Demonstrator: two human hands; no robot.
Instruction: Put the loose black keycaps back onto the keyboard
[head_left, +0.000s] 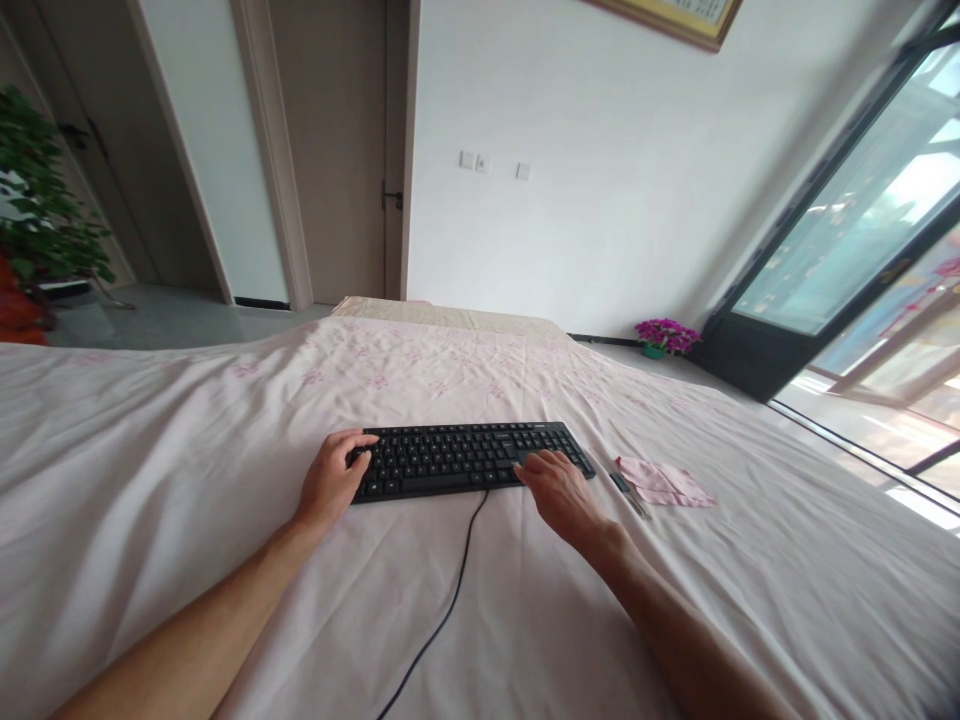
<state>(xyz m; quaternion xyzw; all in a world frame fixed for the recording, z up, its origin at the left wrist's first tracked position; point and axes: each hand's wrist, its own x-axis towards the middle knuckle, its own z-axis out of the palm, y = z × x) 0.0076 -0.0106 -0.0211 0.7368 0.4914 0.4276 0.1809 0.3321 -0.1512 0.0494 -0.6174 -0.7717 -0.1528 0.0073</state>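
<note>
A black keyboard (pixel 465 455) lies on a bed covered by a pale pink flowered sheet (pixel 187 450). My left hand (pixel 330 478) curls round the keyboard's left end, fingers closed on its edge. My right hand (pixel 559 488) rests on the keys near the right end, fingers bent and lying on top. The keyboard's black cable (pixel 442 610) runs from its front edge toward me across the sheet.
A pink cloth (pixel 664 482) and a small dark tool (pixel 626 490) lie just right of the keyboard. A pot of purple flowers (pixel 666 336) stands on the floor by a glass door (pixel 847 240). A green plant (pixel 41 210) is at far left.
</note>
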